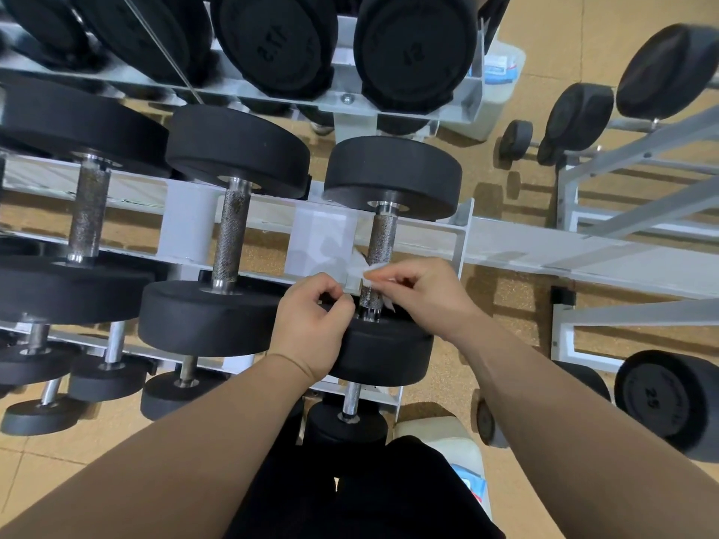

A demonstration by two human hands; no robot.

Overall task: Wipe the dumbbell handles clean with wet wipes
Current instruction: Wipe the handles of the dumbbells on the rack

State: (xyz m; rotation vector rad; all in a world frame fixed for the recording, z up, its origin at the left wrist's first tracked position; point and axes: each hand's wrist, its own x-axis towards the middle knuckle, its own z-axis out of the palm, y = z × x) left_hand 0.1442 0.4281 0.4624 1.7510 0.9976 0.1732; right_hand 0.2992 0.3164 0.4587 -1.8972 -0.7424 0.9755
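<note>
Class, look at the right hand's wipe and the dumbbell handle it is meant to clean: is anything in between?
Nothing visible does. The wet wipe, pinched by the right hand, already lies against the near end of the knurled handle. The left hand sits beside it, not across it.

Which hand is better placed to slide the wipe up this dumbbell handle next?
Right, probably. The right hand pinches the wet wipe against the handle, with bare knurling above it. The left hand is curled at the handle's lower end; its hold is unclear.
</note>
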